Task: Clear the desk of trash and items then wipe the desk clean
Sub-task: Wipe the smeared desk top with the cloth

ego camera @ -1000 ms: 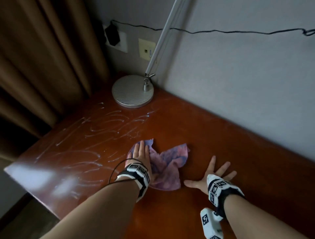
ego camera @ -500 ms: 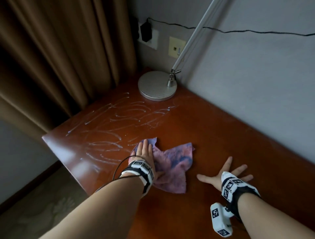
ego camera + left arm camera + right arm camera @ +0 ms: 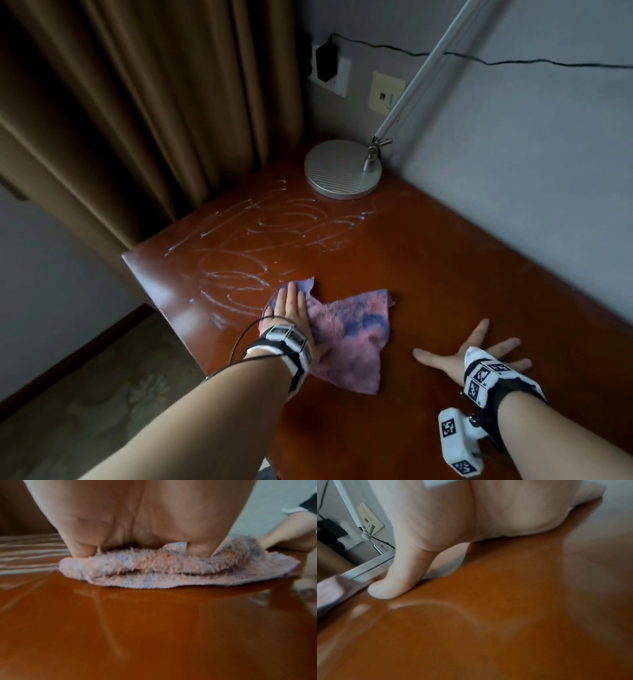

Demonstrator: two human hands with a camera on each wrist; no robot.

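Close, low view along a glossy reddish-brown wooden desk (image 3: 154, 628). The underside of the person's left hand (image 3: 137, 517) fills the upper frame, pressing flat on a fluffy pink and pale blue cloth (image 3: 171, 569), which lies bunched in folds on the wood. Pale wet streaks (image 3: 29, 555) band the desk surface at far left. At upper right, part of the other, right hand (image 3: 289, 534) rests on the desk beyond the cloth, before a pale wall (image 3: 267, 507).

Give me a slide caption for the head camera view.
Left hand presses cloth on streaked desk; right hand flat.
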